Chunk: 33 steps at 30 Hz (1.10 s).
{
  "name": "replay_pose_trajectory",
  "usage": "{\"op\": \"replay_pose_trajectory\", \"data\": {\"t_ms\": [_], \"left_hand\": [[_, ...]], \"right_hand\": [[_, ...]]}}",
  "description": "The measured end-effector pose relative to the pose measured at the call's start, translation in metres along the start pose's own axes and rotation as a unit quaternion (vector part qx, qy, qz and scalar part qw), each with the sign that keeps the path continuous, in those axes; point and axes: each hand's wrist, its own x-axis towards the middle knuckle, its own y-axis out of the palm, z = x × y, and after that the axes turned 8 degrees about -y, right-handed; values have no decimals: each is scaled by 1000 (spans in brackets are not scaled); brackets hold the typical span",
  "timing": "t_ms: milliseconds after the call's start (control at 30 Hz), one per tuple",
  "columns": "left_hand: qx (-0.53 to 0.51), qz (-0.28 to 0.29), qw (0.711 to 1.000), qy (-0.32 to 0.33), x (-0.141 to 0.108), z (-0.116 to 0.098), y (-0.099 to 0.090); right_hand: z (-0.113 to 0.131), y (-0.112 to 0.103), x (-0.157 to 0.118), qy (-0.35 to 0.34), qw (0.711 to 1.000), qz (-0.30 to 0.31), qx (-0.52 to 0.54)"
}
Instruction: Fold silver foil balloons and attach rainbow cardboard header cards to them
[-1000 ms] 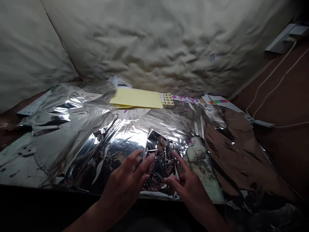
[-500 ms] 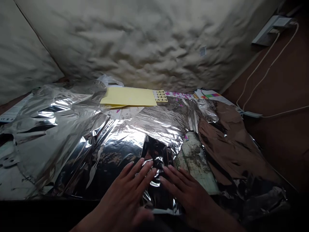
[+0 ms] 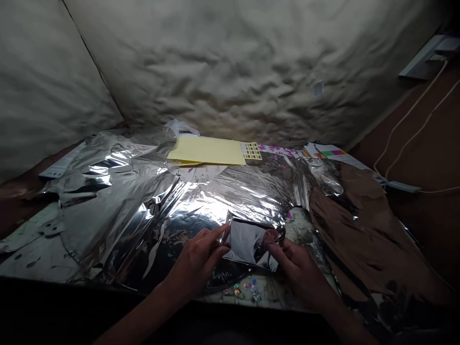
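A small rectangular piece of shiny silver foil [image 3: 246, 242], perhaps a folded sheet or a packet, is held up between my two hands. My left hand [image 3: 199, 261] pinches its left edge between thumb and fingers. At the opposite edge, my right hand [image 3: 298, 263] grips the foil near its corner. Below it, on the worn pale work surface [image 3: 276, 292], lie several tiny colourful bits [image 3: 237, 289], too small to name. A large crinkled silver foil sheet [image 3: 233, 189] spreads beneath and beyond both hands.
Yellow paper [image 3: 208, 151] lies at the back beside a small sticker sheet [image 3: 252, 151]. Papers with coloured strips [image 3: 328, 152] are at the back right. A wrinkled pale wall covering [image 3: 230, 72] rises behind. White cables [image 3: 409, 122] hang at the right from a power strip [image 3: 427, 60].
Both hands went from lying flat on the foil piece to gripping its two sides. The piece is now lifted, uncovering the small colourful bits. The view has shifted slightly.
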Motion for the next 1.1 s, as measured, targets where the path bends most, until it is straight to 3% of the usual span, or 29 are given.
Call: {"op": "replay_pose_trajectory", "data": {"t_ms": [200,300,400,467,533,667,733,800,833,933,1000,1100], "left_hand": [[-56,-17,997,-55,3,7,11],[-26,-39,998,-39,2,10,14],[77,-82,993,30,1,1,14],[192,-99,971,106,4,-10,15],[287,-81,940,165,10,-18,18],[368,-34,916,154,25,-16,33],[379,-28,914,141,28,-10,38],[381,-29,913,141,28,-5,40],[382,-30,912,143,27,-4,40],[381,-22,913,144,27,-4,40],[373,-10,918,134,28,-5,40],[344,13,931,122,29,-6,37]], "right_hand": [[9,3,16,55,998,2,9],[7,4,23,66,998,-7,-19],[4,5,28,78,995,-14,-54],[2,5,30,80,995,-10,-58],[1,5,32,78,996,0,-47],[1,3,26,72,996,-14,-50],[4,2,20,33,991,-82,-102],[7,4,15,-64,965,-152,-204],[8,5,14,-121,946,-154,-259],[6,12,16,-210,902,-23,-377],[3,16,20,-187,891,55,-411],[-1,19,25,-149,886,85,-431]]}}
